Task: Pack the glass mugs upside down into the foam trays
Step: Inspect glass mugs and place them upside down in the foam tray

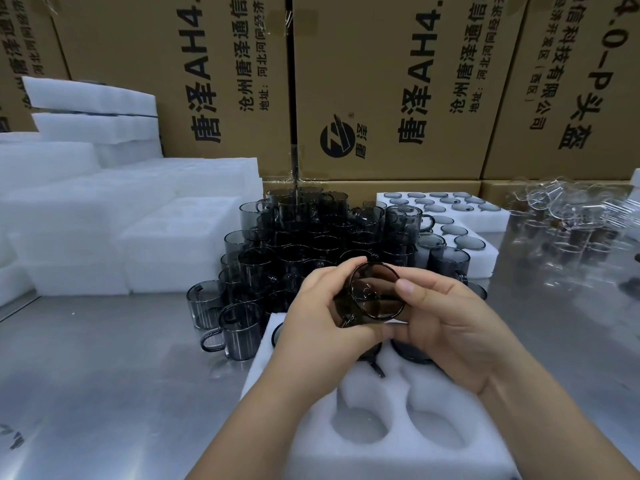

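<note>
Brown cardboard boxes printed with black Chinese lettering stood as a wall along the back. In front of them ran a steel bench. Stacks of white foam blocks covered its left rear part. At the middle, a heap of smoked grey glass mugs was piled several layers deep, most of them upright. A few loose mugs stood on the bench at the heap's near left edge. A cluster of clear glassware lay at the far right. Between it and the heap lay filled foam trays, their pockets showing round grey mug bases.

The near foam tray lay at the front of the bench, just beside the heap. Its nearest round pockets gaped bare, while dark mugs sat in the row under the hands.

The left hand and the right hand met above that far row. Both curled round one smoked mug, which was tipped on its side with a round end toward the camera. The left fingers wrapped its left side and the right thumb pressed across its right rim. Its handle pointed down toward the tray.
</note>
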